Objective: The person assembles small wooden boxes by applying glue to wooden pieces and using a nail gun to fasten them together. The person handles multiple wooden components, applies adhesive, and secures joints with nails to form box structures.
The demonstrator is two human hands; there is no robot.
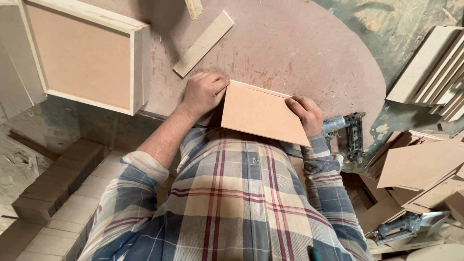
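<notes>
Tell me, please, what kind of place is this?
Probably a woodworking shop. Both hands, left hand and right hand, hold a thin board on a dusty worktable; a framed panel, stacked boards and a nail gun lie around.

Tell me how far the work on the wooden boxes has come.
Done: one shallow wooden-framed box lies assembled on the round brown worktable. In hand: both hands, left and right, hold a flat tan fibreboard panel. Left: cut boards lie stacked unused.

We see a woodworking shop, dusty round workbench (299, 43), stacked cut boards (435, 72), nail gun (345, 128), finished wooden box (87, 53)
</notes>
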